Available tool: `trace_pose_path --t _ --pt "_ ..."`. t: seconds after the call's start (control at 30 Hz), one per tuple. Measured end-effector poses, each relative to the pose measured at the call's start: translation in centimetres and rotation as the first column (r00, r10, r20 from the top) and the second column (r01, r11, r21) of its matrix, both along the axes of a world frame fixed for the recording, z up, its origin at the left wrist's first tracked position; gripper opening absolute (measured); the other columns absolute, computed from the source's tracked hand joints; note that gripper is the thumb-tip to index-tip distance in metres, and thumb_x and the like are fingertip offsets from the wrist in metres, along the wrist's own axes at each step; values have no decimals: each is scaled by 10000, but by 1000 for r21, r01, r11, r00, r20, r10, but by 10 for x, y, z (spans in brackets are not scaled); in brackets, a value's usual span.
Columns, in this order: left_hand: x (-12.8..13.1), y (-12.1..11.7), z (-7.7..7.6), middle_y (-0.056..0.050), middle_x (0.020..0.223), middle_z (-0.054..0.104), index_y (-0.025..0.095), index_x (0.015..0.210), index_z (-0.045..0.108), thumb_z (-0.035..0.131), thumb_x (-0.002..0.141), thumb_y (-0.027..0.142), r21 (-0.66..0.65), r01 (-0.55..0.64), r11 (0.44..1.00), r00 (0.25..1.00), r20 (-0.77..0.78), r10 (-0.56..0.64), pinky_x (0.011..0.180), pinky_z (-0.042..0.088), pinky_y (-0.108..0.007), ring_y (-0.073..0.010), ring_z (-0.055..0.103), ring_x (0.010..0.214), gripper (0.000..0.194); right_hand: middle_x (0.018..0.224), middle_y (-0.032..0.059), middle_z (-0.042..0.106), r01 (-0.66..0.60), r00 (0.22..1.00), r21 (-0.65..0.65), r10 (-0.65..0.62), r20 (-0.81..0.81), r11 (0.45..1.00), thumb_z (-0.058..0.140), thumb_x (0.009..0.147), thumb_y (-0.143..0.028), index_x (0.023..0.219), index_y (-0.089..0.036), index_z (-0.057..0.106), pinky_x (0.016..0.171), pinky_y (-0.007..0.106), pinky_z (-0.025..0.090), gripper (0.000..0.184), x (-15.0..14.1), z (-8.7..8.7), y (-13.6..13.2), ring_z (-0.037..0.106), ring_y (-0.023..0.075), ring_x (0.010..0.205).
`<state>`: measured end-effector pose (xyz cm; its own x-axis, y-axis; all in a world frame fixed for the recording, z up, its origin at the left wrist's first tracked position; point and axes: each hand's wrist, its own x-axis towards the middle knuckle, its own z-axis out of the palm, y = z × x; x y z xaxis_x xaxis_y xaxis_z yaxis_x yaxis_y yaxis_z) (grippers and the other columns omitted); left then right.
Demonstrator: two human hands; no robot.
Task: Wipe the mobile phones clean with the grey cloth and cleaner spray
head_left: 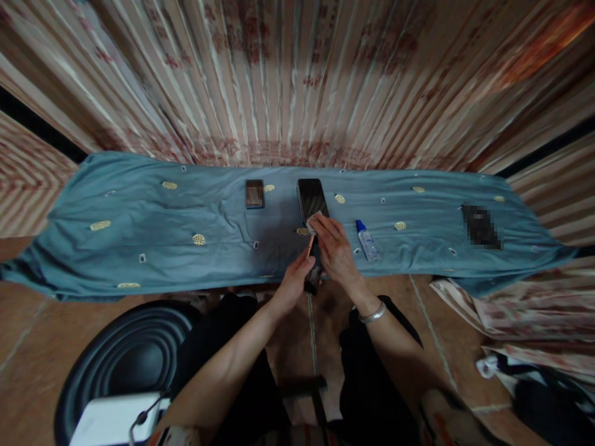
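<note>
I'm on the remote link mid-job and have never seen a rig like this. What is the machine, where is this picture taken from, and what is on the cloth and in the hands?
There is no machine here: these are a person's own bare hands. The one picture comes from a camera worn on the head, looking forward and down.

The left hand holds a narrow dark object with a copper-coloured edge or strip; what it is, I cannot tell. The right hand pinches a small pale piece near its upper end.

On the blue-green cloth lie a flat black phone-like slab just beyond the hands, a small dark square item to its left, a blue-capped bottle to the right, and a blurred-out dark thing far right.
</note>
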<state>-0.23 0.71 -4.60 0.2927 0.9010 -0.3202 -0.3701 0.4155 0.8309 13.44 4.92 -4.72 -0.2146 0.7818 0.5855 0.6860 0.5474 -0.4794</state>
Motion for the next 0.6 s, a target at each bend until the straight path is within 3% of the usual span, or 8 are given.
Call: trace_pose_path --t 0.2,0.4,0.6 --pt "-2 -3 8 -66 915 721 142 1357 563 728 756 494 -80 51 995 997 58 -47 625 539 -273 -190 707 717 716 1390 98 589 64 993 -51 -69 -94 997 309 1020 -248 1439 -225 486 1117 475 432 456 11 -3 8 515 227 1326" --pt "-9 1 14 -115 951 750 122 1308 572 682 800 483 -130 78 988 981 188 -53 633 564 -291 -226 731 751 633 1301 113 657 113 973 -132 -136 -186 985 368 1005 -306 1369 -204 566 1043 449 487 427 15 -11 11 610 227 1201" --pt "-15 5 15 -151 996 752 100 1237 587 617 859 440 -145 71 987 963 268 -30 652 581 -317 -268 741 856 510 1290 87 676 141 929 -267 -221 -298 953 414 969 -354 1295 -221 634 1057 459 468 416 21 -17 16 628 240 1187"
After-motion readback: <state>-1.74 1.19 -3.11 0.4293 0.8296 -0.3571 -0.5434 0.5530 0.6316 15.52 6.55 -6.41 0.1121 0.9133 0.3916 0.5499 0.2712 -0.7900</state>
